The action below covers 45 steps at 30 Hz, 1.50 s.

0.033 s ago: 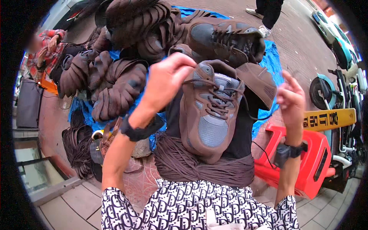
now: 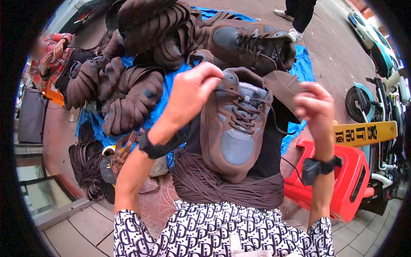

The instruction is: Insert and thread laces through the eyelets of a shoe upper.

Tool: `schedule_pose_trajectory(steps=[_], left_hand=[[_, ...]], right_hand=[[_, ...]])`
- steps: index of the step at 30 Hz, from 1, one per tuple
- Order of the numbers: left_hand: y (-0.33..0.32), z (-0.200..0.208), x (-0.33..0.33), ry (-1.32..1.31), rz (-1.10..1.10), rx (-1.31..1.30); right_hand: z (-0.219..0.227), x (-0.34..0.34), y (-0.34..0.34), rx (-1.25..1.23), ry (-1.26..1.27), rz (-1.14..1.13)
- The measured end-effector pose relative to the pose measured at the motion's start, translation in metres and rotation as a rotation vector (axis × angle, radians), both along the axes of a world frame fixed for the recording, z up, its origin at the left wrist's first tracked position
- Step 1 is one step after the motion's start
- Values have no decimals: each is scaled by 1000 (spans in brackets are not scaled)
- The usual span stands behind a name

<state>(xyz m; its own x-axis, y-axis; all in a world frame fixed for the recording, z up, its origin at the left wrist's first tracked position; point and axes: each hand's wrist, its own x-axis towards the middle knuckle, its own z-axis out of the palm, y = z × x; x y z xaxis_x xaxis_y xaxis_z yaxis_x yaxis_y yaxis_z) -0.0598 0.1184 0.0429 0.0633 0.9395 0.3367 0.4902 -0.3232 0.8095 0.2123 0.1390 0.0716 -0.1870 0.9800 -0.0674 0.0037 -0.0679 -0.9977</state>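
A brown and grey sports shoe (image 2: 237, 147) lies in front of me, toe toward me. Its brown laces (image 2: 245, 122) are threaded across the tongue. At the upper left of its collar, beside an eyelet, my left hand (image 2: 195, 96) is closed in a pinch; what lies between the fingertips is hidden. To the right of the shoe my right hand (image 2: 316, 105) is raised, its fingers curled together and slightly blurred. A loose lace loops from the shoe's right side below that hand. Whether the hand holds its end cannot be seen.
A bundle of brown laces (image 2: 227, 190) lies across my lap. Another laced shoe (image 2: 252, 45) and stacks of brown shoe uppers (image 2: 132, 94) rest on a blue sheet (image 2: 306, 64). A red plastic stool (image 2: 344, 180) stands at the right. Another person (image 2: 53, 55) sits at far left.
My right hand has moved left and slightly down toward the shoe, its fingers drawing in. My left hand has shifted slightly right at the collar. The shoe stays almost in place.
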Motion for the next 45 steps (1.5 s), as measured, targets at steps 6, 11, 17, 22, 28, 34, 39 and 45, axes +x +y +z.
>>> schedule_pose_trajectory(steps=[6, 11, 17, 22, 28, 34, 39, 45], left_hand=[[-6, -7, 19, 93, -36, 47], [-8, -9, 16, 201, 11, 88], [-12, -8, 21, 699, -12, 463], [-2, -11, 26, 702, -74, 591], [1, 5, 30, 1088, -160, 448], [29, 45, 43, 1339, -402, -68], [50, 47, 42, 1305, -401, -401], [51, 48, 41, 1028, -192, -894]], right_hand=[[-5, -75, 0, 132, -202, 220], [-11, -82, -1, 87, -271, 268], [-14, -79, 0, -50, -177, 294], [-20, -73, -8, -92, -46, 301], [-23, -42, -11, -64, -59, 230], [-30, -28, -14, 0, -74, 140], [-65, -29, -10, 443, -164, 237], [-74, -28, -15, 75, 83, 172]])
